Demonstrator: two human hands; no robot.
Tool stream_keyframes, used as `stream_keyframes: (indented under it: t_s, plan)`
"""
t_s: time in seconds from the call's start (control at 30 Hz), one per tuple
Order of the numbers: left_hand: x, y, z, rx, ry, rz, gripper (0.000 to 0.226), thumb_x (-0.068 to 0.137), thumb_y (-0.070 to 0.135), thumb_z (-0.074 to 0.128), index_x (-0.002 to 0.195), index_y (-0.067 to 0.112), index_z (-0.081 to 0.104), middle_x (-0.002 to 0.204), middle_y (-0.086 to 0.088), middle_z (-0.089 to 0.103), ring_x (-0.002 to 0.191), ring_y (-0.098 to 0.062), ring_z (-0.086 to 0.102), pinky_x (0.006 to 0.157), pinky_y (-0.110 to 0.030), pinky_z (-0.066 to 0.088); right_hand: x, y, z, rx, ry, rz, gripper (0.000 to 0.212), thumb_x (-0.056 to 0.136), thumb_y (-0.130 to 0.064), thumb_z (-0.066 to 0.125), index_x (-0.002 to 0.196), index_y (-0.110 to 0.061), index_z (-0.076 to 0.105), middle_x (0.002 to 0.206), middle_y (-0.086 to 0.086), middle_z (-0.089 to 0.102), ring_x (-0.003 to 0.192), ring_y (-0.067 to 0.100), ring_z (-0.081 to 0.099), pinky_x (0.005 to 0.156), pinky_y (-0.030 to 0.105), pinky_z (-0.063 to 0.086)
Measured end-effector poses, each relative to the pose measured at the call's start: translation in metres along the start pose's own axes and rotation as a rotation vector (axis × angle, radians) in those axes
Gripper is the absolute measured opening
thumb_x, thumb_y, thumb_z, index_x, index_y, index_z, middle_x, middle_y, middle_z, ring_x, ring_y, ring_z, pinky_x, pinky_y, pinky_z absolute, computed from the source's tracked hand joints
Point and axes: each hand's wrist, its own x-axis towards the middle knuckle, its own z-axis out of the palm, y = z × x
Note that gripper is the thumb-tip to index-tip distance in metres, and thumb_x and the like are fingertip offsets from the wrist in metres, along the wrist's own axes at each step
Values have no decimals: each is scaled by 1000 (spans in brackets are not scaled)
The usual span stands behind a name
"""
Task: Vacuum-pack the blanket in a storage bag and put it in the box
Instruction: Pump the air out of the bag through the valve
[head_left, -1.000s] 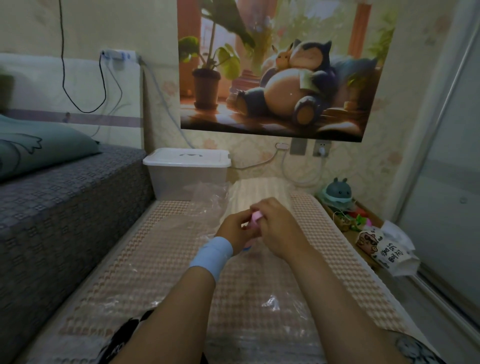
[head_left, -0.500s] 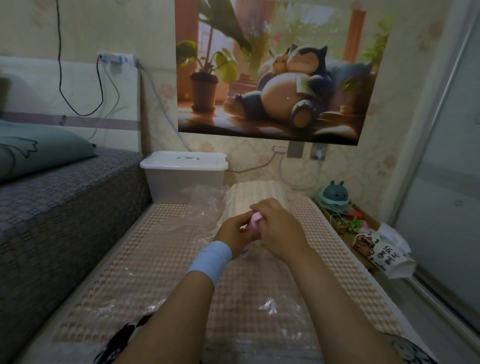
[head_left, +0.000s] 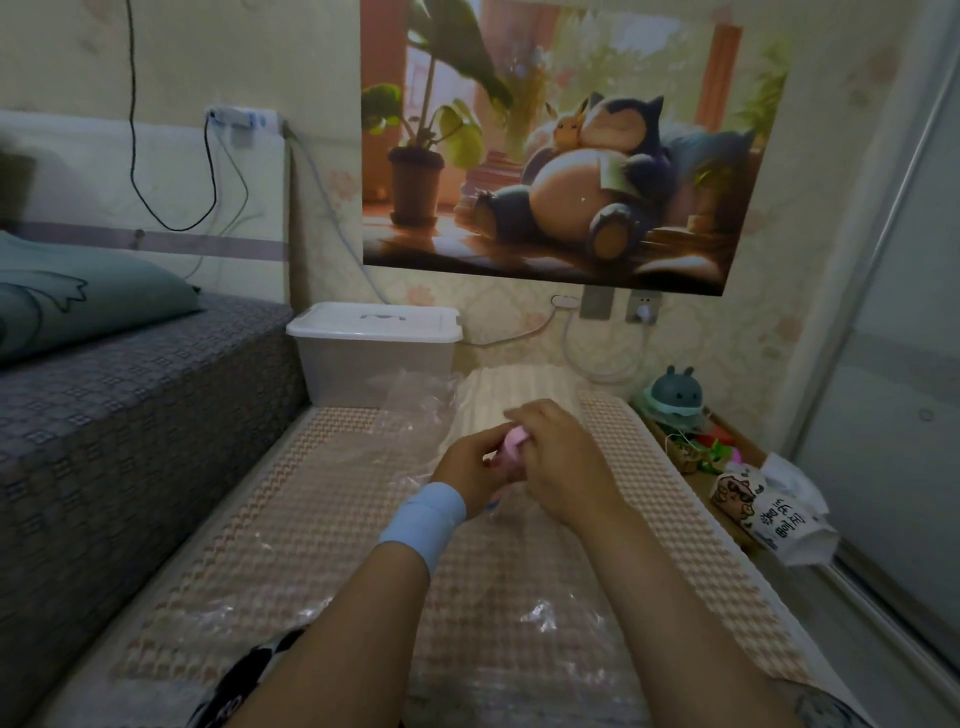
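- Left hand (head_left: 470, 470) and right hand (head_left: 563, 462) stay joined, barely shifted, both gripping the pink piece (head_left: 514, 440).
- Storage bag (head_left: 410, 410) lies beneath them, unmoved.

1 light blue wristband (head_left: 423, 522) above the left hand (head_left: 467, 467); black-and-white patterned clothing (head_left: 244, 675).

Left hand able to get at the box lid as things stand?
Probably not yet. The left hand holds the pink piece together with the right hand. Once freed, the way to the box lid looks open; only crumpled bag plastic lies in front of it.
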Motion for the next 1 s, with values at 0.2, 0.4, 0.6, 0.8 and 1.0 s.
stream_keyframes:
  t_s: [0.2, 0.4, 0.6, 0.8, 1.0]
  plan:
    - [6, -5, -4, 35, 12, 7, 55, 71, 5, 80, 120, 25, 65, 112, 5, 70, 103, -10, 60, 92, -23, 49, 20, -32, -56, 78, 685, -229, 38, 98, -9, 41, 130, -1, 61, 127, 13, 62, 122, 21, 55, 105, 30, 44]
    - [-1, -4, 2, -37, 9, -4, 47, 76, 7, 76, 115, 31, 66, 107, 0, 71, 95, -9, 61, 84, -21, 52, -3, 4, 8, 67, 137, 6, 47, 89, -14, 39, 130, -10, 61, 134, 8, 55, 123, 23, 51, 103, 45, 44]
    - [6, -11, -7, -71, 29, -11, 54, 73, -1, 77, 115, 31, 63, 109, 2, 69, 97, -9, 60, 87, -18, 50, 16, -18, -31, 22, 312, -143, 41, 96, -16, 41, 129, -10, 63, 129, 6, 61, 121, 20, 54, 103, 38, 46]
    - [14, -18, -8, 8, -13, 7, 57, 73, 6, 79, 123, 26, 63, 116, 7, 68, 104, -7, 59, 89, -18, 47, 22, -21, -24, 36, 634, -153, 37, 97, -11, 42, 125, -3, 64, 124, 12, 62, 118, 23, 56, 101, 34, 46]
    - [7, -13, -10, -37, 13, 7, 38, 82, 10, 72, 116, 26, 66, 103, 5, 70, 91, -6, 60, 83, -17, 51, 12, -8, 10, 42, 116, -15, 47, 87, -24, 35, 120, -11, 66, 122, 6, 59, 108, 25, 56, 92, 45, 48]
